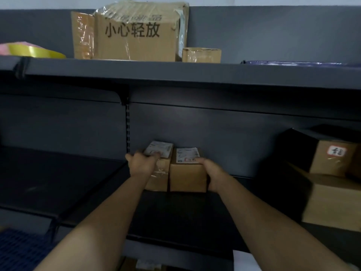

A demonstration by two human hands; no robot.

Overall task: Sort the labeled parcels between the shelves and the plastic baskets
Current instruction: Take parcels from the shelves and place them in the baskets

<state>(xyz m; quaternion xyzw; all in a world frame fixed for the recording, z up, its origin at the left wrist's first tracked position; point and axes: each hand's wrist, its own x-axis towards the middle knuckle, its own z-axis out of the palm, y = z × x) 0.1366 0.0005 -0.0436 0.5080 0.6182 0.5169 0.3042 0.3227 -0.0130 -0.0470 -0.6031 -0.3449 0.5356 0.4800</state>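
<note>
Two small cardboard parcels with white labels on top stand side by side at the back of the dark middle shelf (185, 216). My left hand (141, 163) grips the left parcel (161, 173) from its left side, fingers over the label. The right parcel (187, 178) is held by my right hand (212, 173), whose fingers curl round its right edge and top corner. The two parcels touch each other.
On the top shelf (195, 73) stand a large taped carton (136, 32), a small box (201, 55), yellow tape rolls (33, 50) and a purple bag (297, 63). Cardboard boxes (332, 192) fill the middle shelf's right end. A blue basket (19, 249) shows at lower left.
</note>
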